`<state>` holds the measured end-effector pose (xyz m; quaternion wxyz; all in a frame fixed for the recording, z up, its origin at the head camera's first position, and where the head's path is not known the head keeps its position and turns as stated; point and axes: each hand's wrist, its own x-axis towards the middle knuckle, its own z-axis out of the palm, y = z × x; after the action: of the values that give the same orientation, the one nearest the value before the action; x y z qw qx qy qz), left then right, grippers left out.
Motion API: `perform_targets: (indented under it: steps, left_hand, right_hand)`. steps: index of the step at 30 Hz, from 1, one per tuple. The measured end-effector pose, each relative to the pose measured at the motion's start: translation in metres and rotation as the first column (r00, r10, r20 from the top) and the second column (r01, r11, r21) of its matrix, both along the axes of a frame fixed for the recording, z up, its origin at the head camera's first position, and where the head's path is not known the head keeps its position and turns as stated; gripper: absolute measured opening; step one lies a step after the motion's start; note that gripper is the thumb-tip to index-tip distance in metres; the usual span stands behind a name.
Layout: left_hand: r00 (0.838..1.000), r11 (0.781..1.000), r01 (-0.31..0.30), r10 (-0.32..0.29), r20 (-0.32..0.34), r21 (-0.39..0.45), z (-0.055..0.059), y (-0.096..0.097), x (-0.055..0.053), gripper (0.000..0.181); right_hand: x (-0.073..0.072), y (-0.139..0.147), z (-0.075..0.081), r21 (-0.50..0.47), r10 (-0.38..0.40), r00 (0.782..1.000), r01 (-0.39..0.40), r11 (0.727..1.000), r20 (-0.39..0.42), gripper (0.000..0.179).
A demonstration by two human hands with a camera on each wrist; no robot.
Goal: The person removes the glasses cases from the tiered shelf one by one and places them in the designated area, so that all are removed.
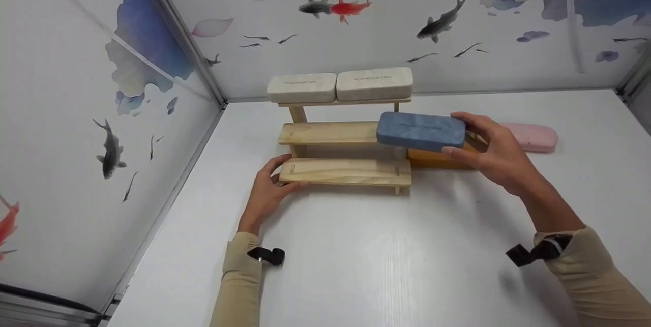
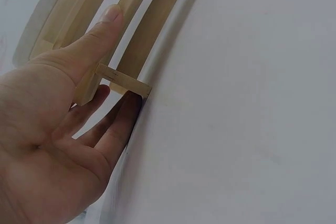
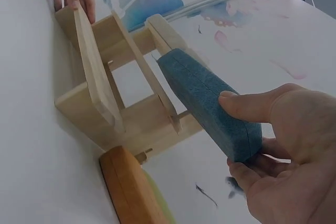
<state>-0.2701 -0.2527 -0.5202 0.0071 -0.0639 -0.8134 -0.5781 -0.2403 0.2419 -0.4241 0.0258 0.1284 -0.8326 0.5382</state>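
Observation:
In the head view my right hand (image 1: 496,151) grips the right end of a blue glasses case (image 1: 421,131), thumb on the near side and fingers behind. The case hangs over the right end of the middle step of a three-step wooden rack (image 1: 346,172). My left hand (image 1: 267,189) holds the left end of the rack's lowest step, its thumb on the front edge. Two off-white cases (image 1: 302,88) lie side by side on the top step. The right wrist view shows the blue case (image 3: 210,103) pinched between thumb and fingers, tilted above the rack.
On the table right of the rack lies an orange case (image 1: 437,159), partly hidden by the blue one. Behind my right hand is a pink case (image 1: 534,137). A green edge (image 3: 160,198) shows beside the orange case. Printed panels (image 1: 325,47) wall the table's back and left.

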Motion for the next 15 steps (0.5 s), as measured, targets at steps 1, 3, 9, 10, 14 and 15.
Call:
perform_targets:
  steps: [1, 3, 9, 10, 14, 15]
  left_hand:
    - [1.000, 1.000, 0.000, 0.000, -0.002, 0.000, 0.000, 0.000, 0.000, 0.084]
    - [1.000, 1.000, 0.002, -0.002, -0.002, 0.000, 0.000, -0.001, -0.001, 0.084]
    - [1.000, 1.000, -0.002, 0.001, 0.009, 0.007, -0.001, -0.002, 0.000, 0.083]
    - [1.000, 1.000, -0.003, 0.002, 0.009, 0.008, -0.001, -0.002, 0.001, 0.083]
    - [1.000, 1.000, 0.003, -0.003, 0.010, 0.012, 0.000, -0.002, 0.001, 0.084]
    - [1.000, 1.000, 0.003, -0.003, 0.009, 0.013, 0.000, -0.001, 0.001, 0.084]
  right_hand:
    - [0.000, 0.003, -0.001, -0.006, 0.003, 1.000, -0.003, 1.000, -0.001, 0.076]
    - [0.000, 0.010, -0.002, -0.017, -0.001, 1.000, 0.001, 1.000, 0.005, 0.075]
    - [-0.001, 0.027, -0.007, -0.027, 0.000, 1.000, 0.001, 1.000, 0.016, 0.074]
    - [-0.001, 0.031, -0.008, -0.026, 0.002, 1.000, -0.002, 1.000, 0.015, 0.074]
    - [-0.003, 0.044, -0.011, -0.021, 0.006, 1.000, -0.006, 1.000, 0.020, 0.072]
    - [-0.004, 0.048, -0.012, -0.017, 0.007, 1.000, -0.006, 1.000, 0.021, 0.073]
